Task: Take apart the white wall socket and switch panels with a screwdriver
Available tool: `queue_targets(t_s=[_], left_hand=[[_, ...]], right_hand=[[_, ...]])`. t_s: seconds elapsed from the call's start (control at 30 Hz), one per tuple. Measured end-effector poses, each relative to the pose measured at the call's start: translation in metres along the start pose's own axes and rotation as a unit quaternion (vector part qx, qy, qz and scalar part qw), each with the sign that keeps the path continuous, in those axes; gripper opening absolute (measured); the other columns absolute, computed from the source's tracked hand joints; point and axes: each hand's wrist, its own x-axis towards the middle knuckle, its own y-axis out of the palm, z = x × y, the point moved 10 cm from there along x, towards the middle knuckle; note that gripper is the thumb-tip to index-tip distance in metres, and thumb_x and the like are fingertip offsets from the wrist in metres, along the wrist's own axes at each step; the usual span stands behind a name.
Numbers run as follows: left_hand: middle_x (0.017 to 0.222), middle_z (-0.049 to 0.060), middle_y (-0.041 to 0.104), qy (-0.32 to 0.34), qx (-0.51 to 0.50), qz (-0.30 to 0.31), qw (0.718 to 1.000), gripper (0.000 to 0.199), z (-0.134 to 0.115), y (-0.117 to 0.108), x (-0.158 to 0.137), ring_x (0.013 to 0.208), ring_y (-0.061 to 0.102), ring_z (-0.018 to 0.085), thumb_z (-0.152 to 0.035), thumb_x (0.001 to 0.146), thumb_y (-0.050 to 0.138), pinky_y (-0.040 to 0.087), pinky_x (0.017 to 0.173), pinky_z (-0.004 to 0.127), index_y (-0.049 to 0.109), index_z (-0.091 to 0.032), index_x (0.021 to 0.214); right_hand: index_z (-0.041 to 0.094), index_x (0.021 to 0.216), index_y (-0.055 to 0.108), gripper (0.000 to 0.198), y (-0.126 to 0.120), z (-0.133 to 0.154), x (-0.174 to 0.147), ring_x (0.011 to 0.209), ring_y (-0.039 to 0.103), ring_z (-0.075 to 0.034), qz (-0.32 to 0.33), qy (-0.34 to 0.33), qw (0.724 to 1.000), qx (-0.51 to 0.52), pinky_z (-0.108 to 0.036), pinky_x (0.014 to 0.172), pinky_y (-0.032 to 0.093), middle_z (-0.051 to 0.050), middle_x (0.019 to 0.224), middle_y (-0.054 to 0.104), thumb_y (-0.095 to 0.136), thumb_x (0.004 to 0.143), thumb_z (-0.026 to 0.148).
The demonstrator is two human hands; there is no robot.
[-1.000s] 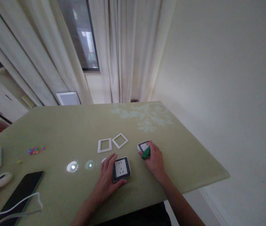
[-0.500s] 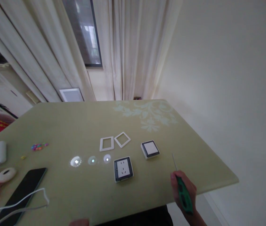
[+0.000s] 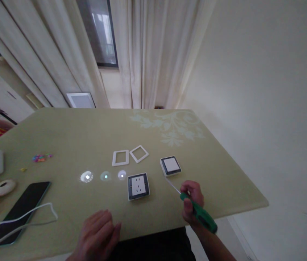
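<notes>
Right hand (image 3: 193,199) gripping screwdriver (image 3: 202,216) at table's (image 3: 74,137) near right: green handle, thin straight shaft, long axis diagonal, tip pointing forward-left near square dark-bordered wall switch (image 3: 171,165). Left hand (image 3: 96,232) curled, can't tell if fully closed. Boxy five-slot socket (image 3: 138,186) left of switch; glossy tabletop.

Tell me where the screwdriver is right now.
In the head view, the screwdriver is right of centre, in the right hand, its tip by the near left corner of the switch.
</notes>
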Motion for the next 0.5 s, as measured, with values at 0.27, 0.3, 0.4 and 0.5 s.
queue_targets(t_s=[0.27, 0.3, 0.4, 0.5], left_hand=[[0.125, 0.013, 0.071, -0.124, -0.120, 0.153, 0.973, 0.033, 0.077, 0.110, 0.113, 0.121, 0.061, 0.034, -0.044, 0.097, 0.068, 0.048, 0.110, 0.052, 0.071, -0.022, 0.121], [0.120, 0.013, 0.071, -0.132, -0.128, 0.151, 0.971, 0.027, 0.082, 0.115, 0.115, 0.119, 0.062, 0.032, -0.039, 0.102, 0.057, 0.049, 0.108, 0.050, 0.071, -0.022, 0.117], [0.101, 0.010, 0.070, -0.148, -0.159, 0.158, 0.963, 0.032, 0.091, 0.123, 0.108, 0.101, 0.066, 0.027, -0.024, 0.102, 0.039, 0.054, 0.093, 0.041, 0.071, -0.020, 0.103], [0.092, 0.008, 0.069, -0.153, -0.196, 0.191, 0.949, 0.029, 0.096, 0.124, 0.100, 0.091, 0.067, 0.024, -0.019, 0.094, 0.043, 0.053, 0.084, 0.036, 0.072, -0.020, 0.089]], right_hand=[[0.026, 0.100, 0.049, 0.024, 0.135, 0.025, 0.080, 0.061, 0.055, -0.012, -0.011, 0.011, 0.979, 0.203, -0.024, 0.058, 0.047, 0.007, 0.073, 0.056, 0.069, 0.102, 0.039], [0.026, 0.108, 0.049, 0.025, 0.145, 0.027, 0.087, 0.057, 0.053, -0.011, -0.005, 0.018, 0.975, 0.223, -0.022, 0.056, 0.045, 0.009, 0.070, 0.054, 0.071, 0.101, 0.037], [0.026, 0.125, 0.049, 0.040, 0.161, 0.024, 0.091, 0.050, 0.050, -0.010, 0.003, 0.035, 0.963, 0.267, -0.020, 0.052, 0.045, 0.013, 0.065, 0.050, 0.076, 0.098, 0.035], [0.028, 0.128, 0.044, 0.036, 0.155, 0.009, 0.079, 0.047, 0.050, -0.008, -0.037, 0.058, 0.953, 0.294, -0.017, 0.045, 0.043, 0.012, 0.071, 0.054, 0.069, 0.104, 0.038]])
